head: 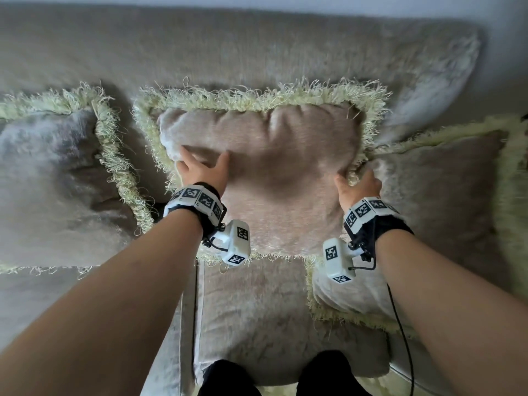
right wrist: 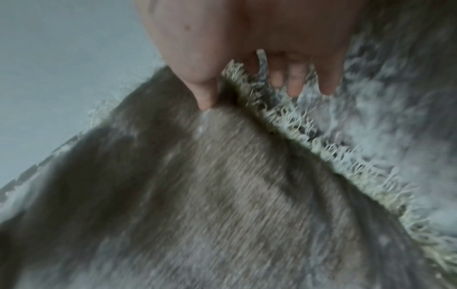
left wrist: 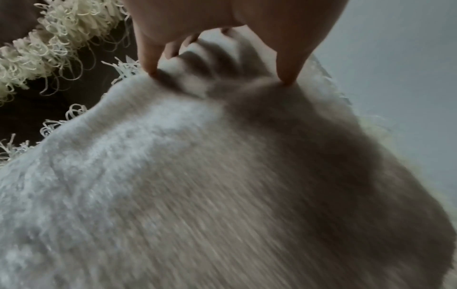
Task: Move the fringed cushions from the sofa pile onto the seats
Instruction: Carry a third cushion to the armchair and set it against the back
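Note:
A beige cushion (head: 280, 178) with a cream fringe leans toward the sofa back at the centre, and both hands hold it. My left hand (head: 200, 167) grips its left side, thumb and fingers digging a fold into the fabric (left wrist: 173, 176). My right hand (head: 357, 181) grips its right edge; the thumb lies on the front face (right wrist: 197, 195) and the fingers (right wrist: 296, 84) curl behind the fringe. A second fringed cushion (head: 43, 181) lies to the left. A third fringed cushion (head: 434, 201) lies to the right, partly under the held one.
The sofa back (head: 200, 47) runs across the top, with a pale back cushion (head: 428, 81) at the upper right. The beige seat (head: 271, 324) lies below the hands. Another fringed edge (head: 311, 295) sits under my right wrist. My dark-clad legs (head: 228, 378) stand against the seat front.

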